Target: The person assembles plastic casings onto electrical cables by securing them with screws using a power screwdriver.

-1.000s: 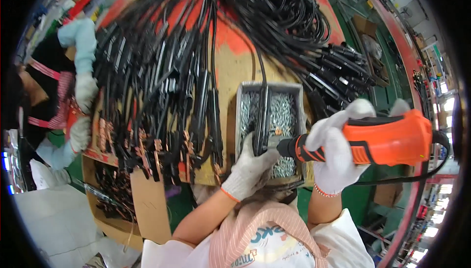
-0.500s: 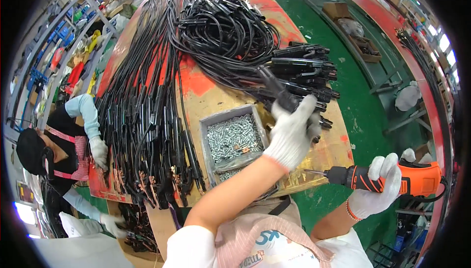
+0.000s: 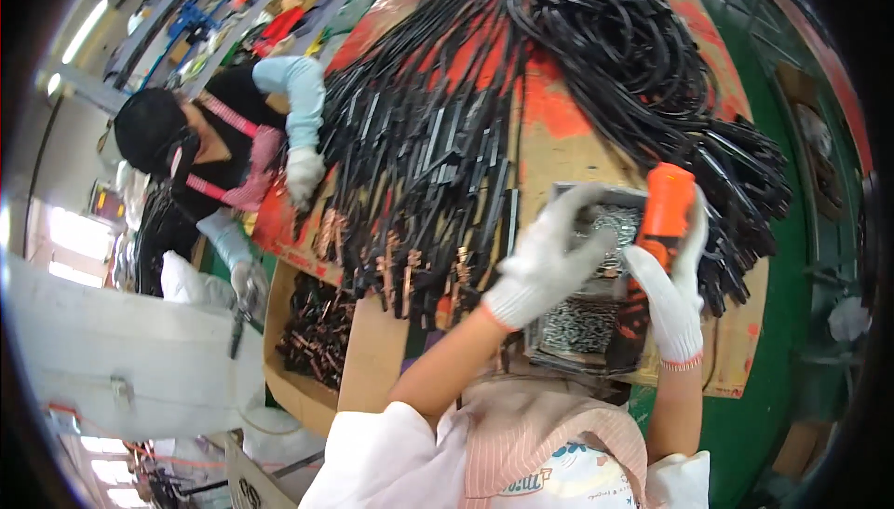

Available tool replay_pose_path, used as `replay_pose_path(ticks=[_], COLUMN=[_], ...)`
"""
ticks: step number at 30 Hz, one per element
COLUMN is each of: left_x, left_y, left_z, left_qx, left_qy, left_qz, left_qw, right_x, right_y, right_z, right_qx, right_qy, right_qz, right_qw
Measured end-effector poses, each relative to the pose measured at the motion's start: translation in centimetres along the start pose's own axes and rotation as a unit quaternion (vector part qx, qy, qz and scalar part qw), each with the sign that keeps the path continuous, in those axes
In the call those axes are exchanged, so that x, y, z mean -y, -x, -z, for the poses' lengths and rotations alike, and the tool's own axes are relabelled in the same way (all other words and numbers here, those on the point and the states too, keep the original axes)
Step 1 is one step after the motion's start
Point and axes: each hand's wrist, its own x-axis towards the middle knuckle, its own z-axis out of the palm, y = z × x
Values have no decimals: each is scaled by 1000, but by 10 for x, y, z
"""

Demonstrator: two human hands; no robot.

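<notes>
Left hand (image 3: 554, 262) hovers, fingers parted, over the screw tray (image 3: 622, 196), centred within easy reach; right hand (image 3: 672, 304) grips the orange drill (image 3: 667, 203), presumably so the left is free.

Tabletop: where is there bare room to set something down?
Bare tabletop lies beyond the screw tray, between the left cable rows and coiled cables, and at the near right corner, below the black cable ends. Cables crowd both sides.

Single fisheye head view, close above the near edge of the workbench (image 3: 551, 157), facing down and forward
</notes>
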Motion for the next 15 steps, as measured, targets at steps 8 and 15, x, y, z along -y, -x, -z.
replay_pose_path(ticks=[8, 15], left_x=[33, 89], left_y=[113, 138], left_z=[191, 230], left_qx=[-214, -245], left_qy=[-415, -427], left_qz=[75, 214], left_qw=[881, 844], right_x=[-65, -9], right_y=[-57, -52], right_z=[2, -78], right_qx=[61, 175], right_qy=[450, 269], right_qz=[196, 115], right_qw=[869, 940])
